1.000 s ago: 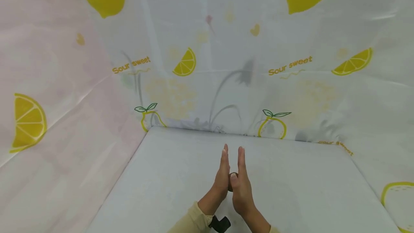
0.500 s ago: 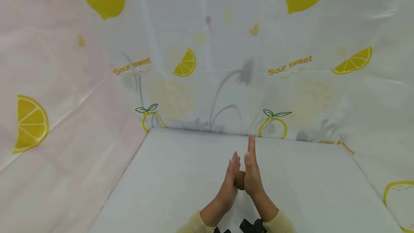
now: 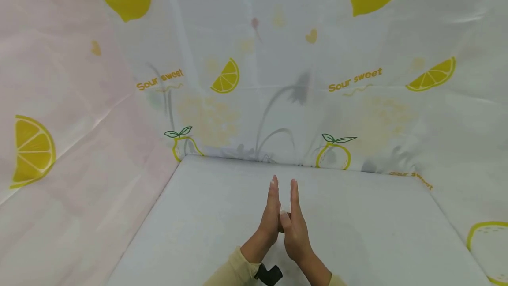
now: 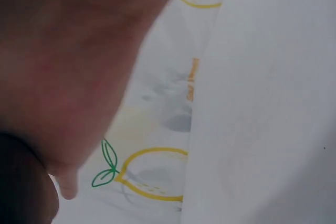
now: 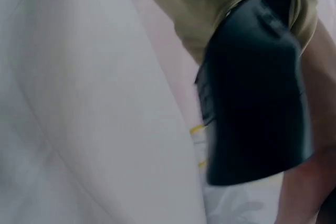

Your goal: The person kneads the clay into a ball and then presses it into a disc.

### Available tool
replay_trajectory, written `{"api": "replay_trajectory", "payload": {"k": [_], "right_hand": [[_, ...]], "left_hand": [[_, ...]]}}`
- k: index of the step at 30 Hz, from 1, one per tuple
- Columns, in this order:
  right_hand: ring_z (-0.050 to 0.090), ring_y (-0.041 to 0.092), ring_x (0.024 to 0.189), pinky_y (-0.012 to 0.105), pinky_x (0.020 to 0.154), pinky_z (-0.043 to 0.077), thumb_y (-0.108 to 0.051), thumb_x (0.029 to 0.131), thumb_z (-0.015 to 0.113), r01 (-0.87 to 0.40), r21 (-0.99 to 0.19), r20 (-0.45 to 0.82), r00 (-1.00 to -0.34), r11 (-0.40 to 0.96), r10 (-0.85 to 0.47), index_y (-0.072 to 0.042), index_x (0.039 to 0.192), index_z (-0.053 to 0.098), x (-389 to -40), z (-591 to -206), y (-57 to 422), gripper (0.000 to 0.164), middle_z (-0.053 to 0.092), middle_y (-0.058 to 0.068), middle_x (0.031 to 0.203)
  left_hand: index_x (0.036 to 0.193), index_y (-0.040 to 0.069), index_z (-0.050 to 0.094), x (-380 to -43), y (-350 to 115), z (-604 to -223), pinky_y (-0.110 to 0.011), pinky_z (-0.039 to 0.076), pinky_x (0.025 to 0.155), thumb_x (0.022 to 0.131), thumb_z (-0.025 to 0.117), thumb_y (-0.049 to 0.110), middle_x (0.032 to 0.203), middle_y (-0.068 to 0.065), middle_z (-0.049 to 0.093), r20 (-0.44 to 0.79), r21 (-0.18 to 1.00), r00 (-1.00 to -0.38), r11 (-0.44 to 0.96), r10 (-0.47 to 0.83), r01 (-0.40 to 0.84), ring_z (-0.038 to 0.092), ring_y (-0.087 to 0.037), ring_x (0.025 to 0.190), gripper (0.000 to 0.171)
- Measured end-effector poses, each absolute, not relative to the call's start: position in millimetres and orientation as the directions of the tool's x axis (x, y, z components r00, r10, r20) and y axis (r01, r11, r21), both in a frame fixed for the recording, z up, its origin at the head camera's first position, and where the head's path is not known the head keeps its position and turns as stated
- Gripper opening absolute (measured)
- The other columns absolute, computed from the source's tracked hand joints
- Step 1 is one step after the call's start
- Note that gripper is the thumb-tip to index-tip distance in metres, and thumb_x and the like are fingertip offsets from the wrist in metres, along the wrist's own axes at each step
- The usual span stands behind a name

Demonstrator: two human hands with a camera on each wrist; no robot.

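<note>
A small brown ball [image 3: 281, 227] is held between two upright palms low in the head view, mostly covered by them. My left hand [image 3: 271, 215] stands on its left side, fingers straight and pointing forward. On the other side my right hand [image 3: 296, 233] faces it with straight fingers, its thumb lying across the ball. In the left wrist view the ball [image 4: 23, 184] shows dark at the lower left, under the large near surface of the right hand [image 4: 68, 72]. The right wrist view catches the left hand [image 5: 304, 195] at its lower right.
A white tabletop [image 3: 214, 197] spreads beneath the hands. Lemon-printed sheeting [image 3: 254, 114] rises behind it and at both sides. A black wrist-worn device [image 3: 269, 274] sits by the left cuff, and it fills much of the right wrist view. Beige sleeves [image 3: 234, 268] cover the forearms.
Half a second ago the right hand reached further forward past the left; since then it has slid back, and both hands and the ball have shifted left, close to their position one second ago.
</note>
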State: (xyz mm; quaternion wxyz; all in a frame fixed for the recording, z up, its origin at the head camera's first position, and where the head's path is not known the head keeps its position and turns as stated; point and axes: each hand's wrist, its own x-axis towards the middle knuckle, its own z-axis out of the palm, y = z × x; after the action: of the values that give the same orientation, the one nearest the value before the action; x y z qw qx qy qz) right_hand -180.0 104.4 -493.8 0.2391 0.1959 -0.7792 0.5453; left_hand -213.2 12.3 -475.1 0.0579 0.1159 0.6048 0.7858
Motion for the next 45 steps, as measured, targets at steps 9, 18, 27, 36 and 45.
{"api": "replay_trajectory", "payload": {"k": [9, 18, 27, 36, 45], "right_hand": [[0.003, 0.024, 0.156, 0.022, 0.122, 0.002, -0.017, 0.106, 0.033, -0.648, -0.686, 0.671, -0.739, 0.331, -0.058, -0.002, 0.163, 0.004, -182, -468, 105, 0.066, 0.007, 0.016, 0.17], [-0.001, 0.026, 0.156, 0.012, 0.116, 0.006, -0.027, 0.111, 0.024, -0.462, -0.874, 0.468, -0.884, 0.151, 0.007, -0.01, 0.164, 0.001, -206, -474, 126, 0.061, 0.0, 0.006, 0.17], [0.016, 0.017, 0.153, 0.013, 0.115, 0.018, -0.018, 0.11, 0.029, -0.51, -0.816, 0.529, -0.849, 0.27, -0.004, -0.01, 0.164, 0.004, -186, -495, 108, 0.06, 0.005, 0.006, 0.17], [0.005, 0.016, 0.156, 0.015, 0.118, 0.009, -0.016, 0.107, 0.031, -0.558, -0.794, 0.572, -0.82, 0.243, -0.016, -0.012, 0.165, 0.001, -172, -476, 101, 0.065, 0.003, 0.005, 0.171], [-0.001, 0.023, 0.156, 0.014, 0.117, 0.007, -0.029, 0.111, 0.025, -0.5, -0.858, 0.507, -0.861, 0.116, 0.038, -0.01, 0.164, -0.001, -199, -466, 122, 0.062, 0.001, 0.002, 0.17]], "left_hand": [[0.165, 0.012, 0.005, -206, 21, -488, -0.059, -0.001, 0.121, 0.107, 0.014, 0.061, 0.17, -0.011, 0.004, 0.062, 0.977, -0.964, -0.215, 0.259, 0.004, -0.002, -0.031, 0.156, 0.076], [0.163, 0.015, -0.011, -200, 15, -483, -0.058, -0.002, 0.122, 0.107, 0.005, 0.058, 0.17, -0.01, -0.004, 0.178, 0.97, -0.855, -0.233, 0.487, 0.069, -0.006, -0.029, 0.156, 0.072], [0.164, 0.015, -0.007, -213, 11, -478, -0.057, 0.001, 0.122, 0.107, 0.015, 0.058, 0.171, -0.008, -0.003, 0.219, 0.951, -0.902, -0.29, 0.372, 0.111, -0.006, -0.027, 0.156, 0.074], [0.165, 0.014, -0.002, -213, 18, -492, -0.058, 0.0, 0.122, 0.106, 0.027, 0.056, 0.171, -0.009, 0.002, 0.116, 0.967, -0.934, -0.253, 0.338, 0.028, -0.003, -0.03, 0.156, 0.078], [0.164, 0.014, -0.009, -198, 19, -487, -0.06, -0.001, 0.121, 0.108, 0.013, 0.054, 0.17, -0.013, -0.003, 0.171, 0.955, -0.876, -0.295, 0.452, 0.034, -0.006, -0.032, 0.156, 0.072]]}}
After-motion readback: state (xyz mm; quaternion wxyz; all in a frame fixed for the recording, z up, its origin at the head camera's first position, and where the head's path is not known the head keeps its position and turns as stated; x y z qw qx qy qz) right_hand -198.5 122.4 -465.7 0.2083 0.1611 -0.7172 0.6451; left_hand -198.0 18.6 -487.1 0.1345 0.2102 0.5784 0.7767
